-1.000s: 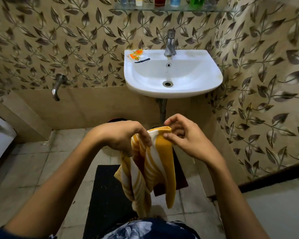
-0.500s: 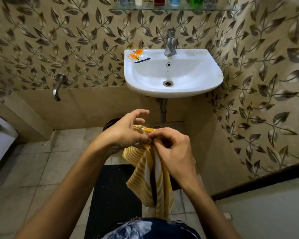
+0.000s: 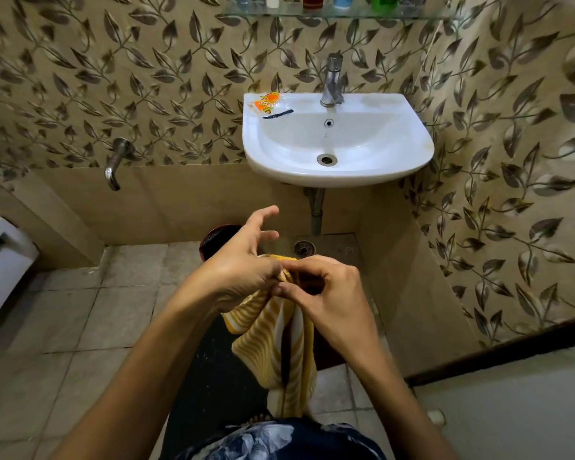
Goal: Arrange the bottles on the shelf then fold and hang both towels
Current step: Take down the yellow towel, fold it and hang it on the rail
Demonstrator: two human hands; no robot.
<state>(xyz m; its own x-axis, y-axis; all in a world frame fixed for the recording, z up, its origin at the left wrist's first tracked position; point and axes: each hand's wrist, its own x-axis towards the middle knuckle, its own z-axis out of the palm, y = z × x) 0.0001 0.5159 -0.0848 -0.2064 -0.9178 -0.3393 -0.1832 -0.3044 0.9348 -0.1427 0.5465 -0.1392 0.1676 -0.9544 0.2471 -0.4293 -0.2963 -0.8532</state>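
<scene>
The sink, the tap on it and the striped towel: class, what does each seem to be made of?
Sink: probably glazed ceramic, white and glossy. Tap: polished metal, likely chromed, with bright reflections. Striped towel: soft woven cloth, perhaps cotton, hanging in limp folds.

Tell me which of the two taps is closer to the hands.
The wall tap, low on the left wall, left of the sink. The sink tap stands on the basin's back rim, farther from the left hand and right hand.
</scene>
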